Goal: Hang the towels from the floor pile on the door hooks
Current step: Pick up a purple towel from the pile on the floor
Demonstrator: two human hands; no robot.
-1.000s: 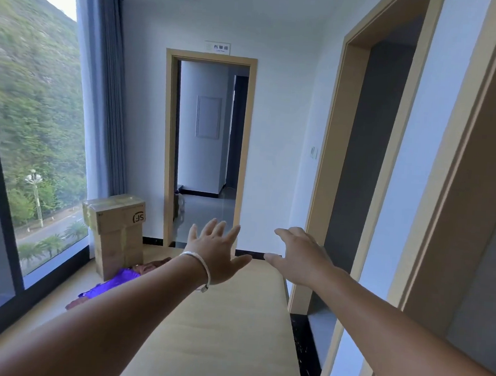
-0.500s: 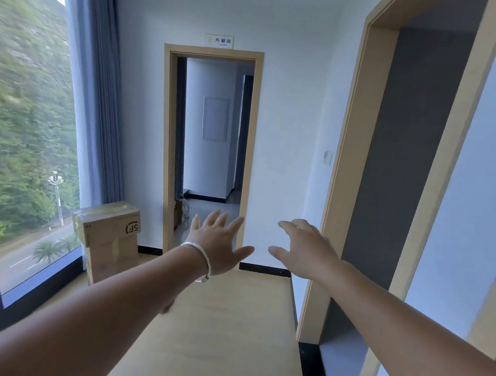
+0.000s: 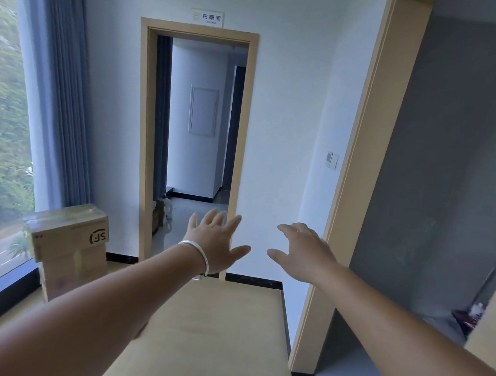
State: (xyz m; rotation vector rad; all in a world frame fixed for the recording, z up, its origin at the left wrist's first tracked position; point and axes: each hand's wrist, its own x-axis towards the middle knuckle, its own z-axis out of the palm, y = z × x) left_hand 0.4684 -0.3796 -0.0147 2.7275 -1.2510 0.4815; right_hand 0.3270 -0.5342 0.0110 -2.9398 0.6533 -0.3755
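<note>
**A:** Both hands out front, empty. Left hand (image 3: 218, 244) has fingers spread wide, palm facing away, silver bracelet (image 3: 199, 253) on the wrist. Right hand (image 3: 302, 254) is palm down, fingers loosely spread and a bit bent.

**B:** Towels relative to the hands?

**A:** Can't tell, no towel or pile in view, no hooks visible either. Below the hands is bare tan floor (image 3: 210, 332).

**B:** Surroundings?

**A:** Open doorway (image 3: 197, 143) straight ahead past the hands, sign (image 3: 207, 17) above it. Stacked cardboard boxes (image 3: 69, 246) left of the left forearm, by the window (image 3: 3, 141) and grey curtain (image 3: 62, 101). Second door frame (image 3: 356, 172) right of the right hand.
</note>
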